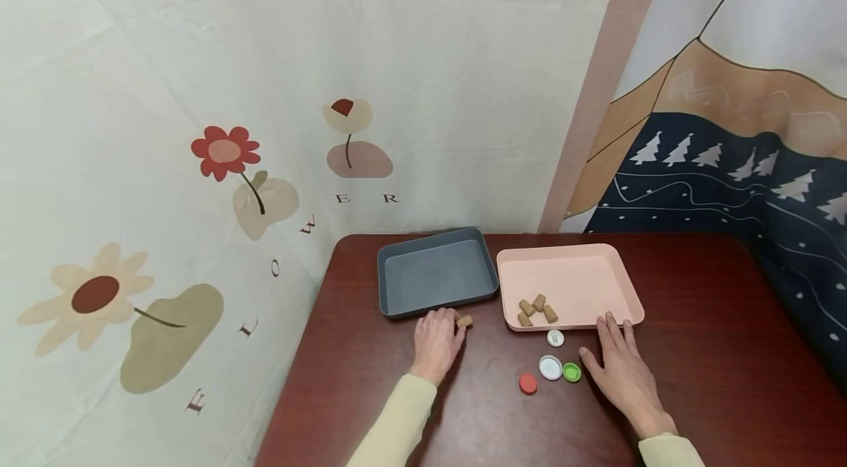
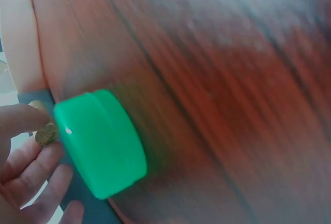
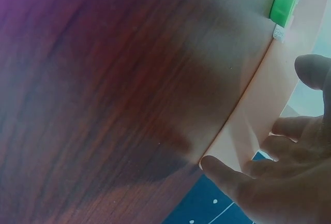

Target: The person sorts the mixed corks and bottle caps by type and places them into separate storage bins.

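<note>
My left hand [image 1: 438, 346] pinches a brown cork [image 1: 465, 321] between thumb and fingers, just in front of the grey tray [image 1: 437, 272]. In the left wrist view the cork's speckled end [image 2: 46, 134] shows between the fingertips, and a green cap [image 2: 101, 144] lies close by; the hand and sleeve hide that cap in the head view. On the right, my right hand [image 1: 625, 375] rests its straight fingers on the front rim of the pink tray [image 1: 589, 279], near the right corner. Several corks [image 1: 539, 301] lie at the front left inside this tray.
In front of the pink tray lie a small white disc [image 1: 555, 338], a white cap [image 1: 551, 368], a second green cap [image 1: 572, 372] and a red cap [image 1: 528, 384]. Both trays sit side by side near the back edge of the brown table [image 1: 490, 423], before a printed curtain [image 1: 463, 84].
</note>
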The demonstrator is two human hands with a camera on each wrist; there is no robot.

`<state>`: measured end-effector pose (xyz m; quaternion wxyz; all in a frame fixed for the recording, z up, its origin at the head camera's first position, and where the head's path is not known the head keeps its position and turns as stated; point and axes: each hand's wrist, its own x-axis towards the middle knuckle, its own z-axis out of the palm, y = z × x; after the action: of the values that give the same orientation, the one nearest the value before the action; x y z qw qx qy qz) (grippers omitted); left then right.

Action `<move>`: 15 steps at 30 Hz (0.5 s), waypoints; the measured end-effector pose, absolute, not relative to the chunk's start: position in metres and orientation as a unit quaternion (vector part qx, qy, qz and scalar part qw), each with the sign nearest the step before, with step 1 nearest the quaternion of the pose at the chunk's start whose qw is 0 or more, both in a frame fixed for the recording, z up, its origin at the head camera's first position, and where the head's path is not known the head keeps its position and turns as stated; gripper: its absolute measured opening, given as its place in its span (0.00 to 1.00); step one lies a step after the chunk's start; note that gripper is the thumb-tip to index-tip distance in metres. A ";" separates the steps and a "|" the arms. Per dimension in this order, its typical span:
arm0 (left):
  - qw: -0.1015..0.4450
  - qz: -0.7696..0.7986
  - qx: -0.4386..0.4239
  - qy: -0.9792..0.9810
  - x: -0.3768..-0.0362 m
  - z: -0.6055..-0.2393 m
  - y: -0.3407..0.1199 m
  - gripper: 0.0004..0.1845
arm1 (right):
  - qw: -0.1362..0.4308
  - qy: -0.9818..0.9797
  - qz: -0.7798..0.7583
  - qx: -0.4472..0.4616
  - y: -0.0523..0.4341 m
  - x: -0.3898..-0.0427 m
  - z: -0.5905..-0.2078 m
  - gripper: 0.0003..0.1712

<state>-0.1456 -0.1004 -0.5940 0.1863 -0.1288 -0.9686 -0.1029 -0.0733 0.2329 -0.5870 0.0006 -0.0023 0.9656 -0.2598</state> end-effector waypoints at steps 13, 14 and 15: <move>0.258 -0.168 -0.178 -0.935 -0.137 -0.581 -0.085 0.10 | -0.002 0.966 -0.260 -0.003 0.233 -0.074 -0.589 0.45; 0.261 -0.170 -0.181 -0.933 -0.136 -0.580 -0.083 0.10 | -0.002 0.966 -0.260 -0.003 0.233 -0.074 -0.589 0.45; 0.263 -0.172 -0.185 -0.931 -0.136 -0.578 -0.081 0.10 | -0.002 0.966 -0.260 -0.002 0.233 -0.074 -0.589 0.45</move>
<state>-0.1361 -0.0814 -0.5781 0.2628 -0.1846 -0.9312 -0.1724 -0.0735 0.2333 -0.5886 -0.0020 -0.0023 0.9657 -0.2595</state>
